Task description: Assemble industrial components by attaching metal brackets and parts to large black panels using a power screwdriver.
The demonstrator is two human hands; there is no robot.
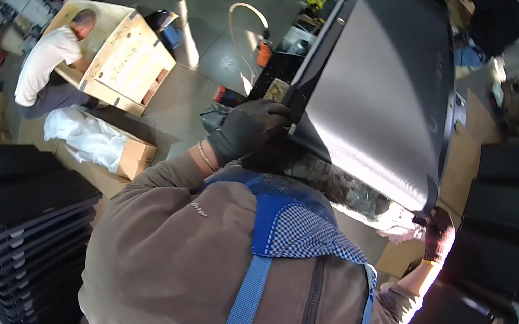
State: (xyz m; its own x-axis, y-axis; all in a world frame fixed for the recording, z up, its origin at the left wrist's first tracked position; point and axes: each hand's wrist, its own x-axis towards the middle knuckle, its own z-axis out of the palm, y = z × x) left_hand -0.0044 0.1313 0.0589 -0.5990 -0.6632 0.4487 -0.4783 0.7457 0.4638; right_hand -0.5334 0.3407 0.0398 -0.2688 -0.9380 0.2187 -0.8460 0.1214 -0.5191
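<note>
Rising from the lower edge, both forearms reach upward and apart, sleeves of a grey-brown jacket bunched at the wrists, blue apron straps crossing the chest between them. At the left, a hand in a dark glove (248, 129) curls over the lower left corner of a large flat dark panel (385, 80), fingers wrapped round its edge, the wrist bent back with a thin bracelet showing. At the right, a hand in a dark red glove (439, 233) grips the panel's lower right corner from beneath, fingers closed on it, the forearm lifted steeply. The panel is held up in front of the chest, tilted, its grey face toward the camera and catching bright light.

To the lower left stands a stack of black trays (33, 205); to the right, more dark panels (507, 213) lean together. Beyond the left arm lies a cardboard box with white plastic wrap (96, 141). Farther off, a person in a white shirt (48, 59) bends at a wooden crate (128, 62) on the grey floor.
</note>
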